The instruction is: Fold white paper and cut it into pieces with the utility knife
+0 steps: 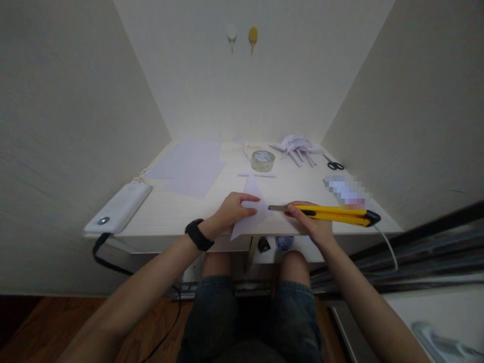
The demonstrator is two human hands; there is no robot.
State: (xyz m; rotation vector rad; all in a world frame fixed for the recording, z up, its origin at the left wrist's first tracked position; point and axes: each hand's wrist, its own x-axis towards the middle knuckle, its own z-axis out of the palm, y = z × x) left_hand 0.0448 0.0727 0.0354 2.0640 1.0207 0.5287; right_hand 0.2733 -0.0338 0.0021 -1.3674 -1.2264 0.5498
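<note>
The left hand (230, 212) lay with fingers pressed flat on the pale folded paper sheet (252, 214) at the white desk's (170, 212) near edge, steadying it, while the right hand (313, 222), fingers clamped round the yellow plastic utility knife (333, 214), aimed its blade at the fold.

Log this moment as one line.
left hand: pressing paper at desk edge | right hand: gripping knife, blade out toward paper | tape, scissors: behind
</note>
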